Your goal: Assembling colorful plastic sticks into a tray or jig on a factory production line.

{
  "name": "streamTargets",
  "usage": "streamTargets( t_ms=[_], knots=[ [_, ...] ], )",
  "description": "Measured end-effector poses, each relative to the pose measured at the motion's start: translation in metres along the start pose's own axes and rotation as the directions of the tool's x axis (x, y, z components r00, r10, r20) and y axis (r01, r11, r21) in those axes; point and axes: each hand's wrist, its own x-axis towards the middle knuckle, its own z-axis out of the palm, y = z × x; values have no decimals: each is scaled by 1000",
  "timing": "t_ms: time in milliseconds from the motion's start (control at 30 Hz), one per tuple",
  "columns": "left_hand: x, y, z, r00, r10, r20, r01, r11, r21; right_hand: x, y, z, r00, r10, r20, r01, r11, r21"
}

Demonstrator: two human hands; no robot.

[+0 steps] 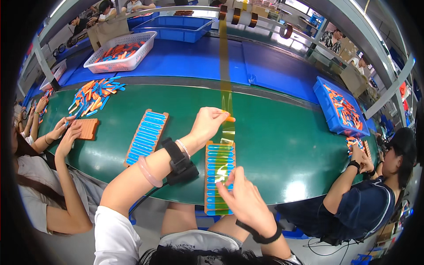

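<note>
My left hand [208, 124] is closed in a pinch on a small orange stick-like piece [230, 119], held against a strip of clear amber tape [226, 75]. The tape comes down from a roll and runs along an orange-brown slotted tray [206, 176] filled with blue strips [213, 173]. Over the lower half of that tray is my right hand [247, 201], its thumb and forefinger apart at the taped surface. Whether the fingertips press on the tape is hard to see. Left of my left forearm lies a second slotted tray [165, 118] of blue strips, without visible tape.
Tape rolls [236, 17] hang on a bar above the green table [274, 141]. Loose orange and blue strips [95, 95] lie in a heap at left. A white basket [143, 47] and a blue crate [324, 95] hold more. Co-workers sit at both sides, one beside an orange tray [88, 129].
</note>
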Motion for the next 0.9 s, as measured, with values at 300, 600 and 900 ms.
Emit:
streamTargets(
  t_ms=[300, 600, 900],
  knots=[
    [-22, -10, -1, 992, -70, -108, 89, 980, 180, 102, 1, -2, 975, -56, -214, 27, 990, -136],
    [-27, 11, -2, 987, 121, -108, -7, 700, 714, 73, 22, -22, 943, -108, -314, 113, 994, -2],
    [-67, 82, -27, 912, -87, 400, 309, 788, -532, 52, 53, -24, 960, -224, -167, 189, 961, -199]
  ],
)
